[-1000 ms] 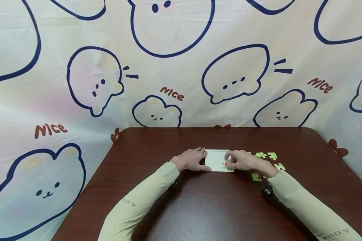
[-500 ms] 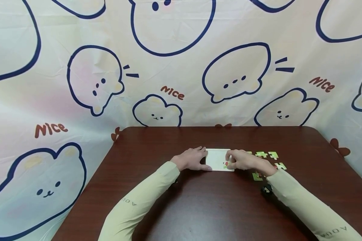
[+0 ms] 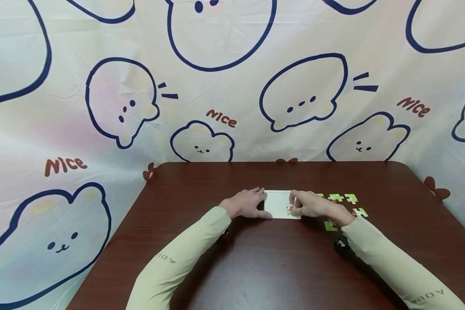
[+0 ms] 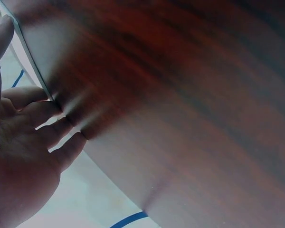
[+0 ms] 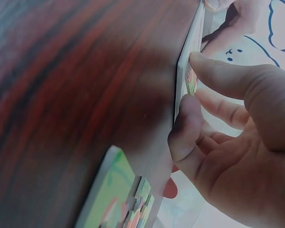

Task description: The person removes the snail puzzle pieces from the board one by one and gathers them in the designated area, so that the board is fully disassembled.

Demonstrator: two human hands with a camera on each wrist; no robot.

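Left hand is steadying the white board, fingers relaxed; right wrist view alone is showing right hand pinching a piece.

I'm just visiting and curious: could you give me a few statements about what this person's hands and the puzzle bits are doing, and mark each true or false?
1. The left hand rests at the left edge of the white puzzle board. True.
2. The loose green puzzle pieces lie left of the board. False: they lie to its right, beside the right hand.
3. The right hand's fingertips press a piece on the board. True.
4. The table is white. False: it is dark reddish-brown wood.
5. Both sleeves are pale yellow-green. True.
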